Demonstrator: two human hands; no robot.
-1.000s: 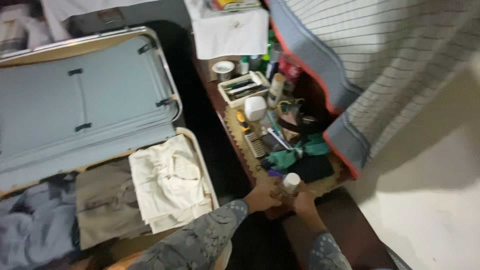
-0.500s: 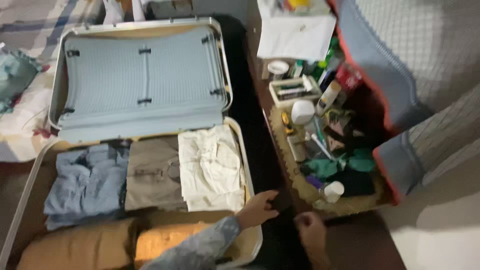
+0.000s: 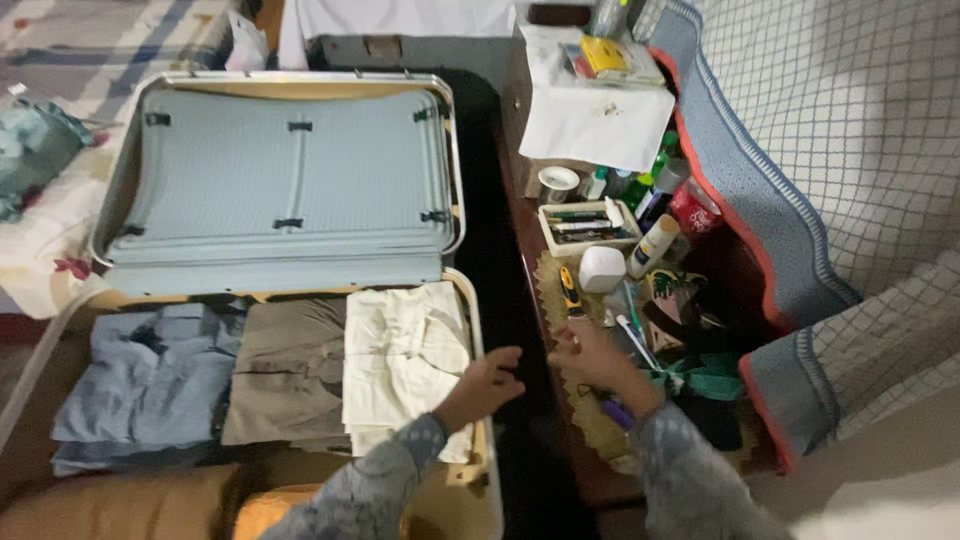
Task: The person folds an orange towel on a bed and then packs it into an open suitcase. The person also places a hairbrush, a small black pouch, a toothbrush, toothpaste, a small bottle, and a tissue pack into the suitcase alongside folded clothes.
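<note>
Left hand (image 3: 487, 380) over right rim of open hard-shell suitcase (image 3: 455, 180), fingers curled round small dark object — identity unclear, blurred — beside folded cream shirt (image 3: 400, 355). Half a second ago same hand sat lower at rim; now lifted toward packed clothes. Right hand (image 3: 590, 355) has come up from table edge to cluttered woven mat (image 3: 548, 275), fingers loosely spread, empty — near yellow-handled tool (image 3: 569, 290). White-capped bottle no longer visible.
</note>
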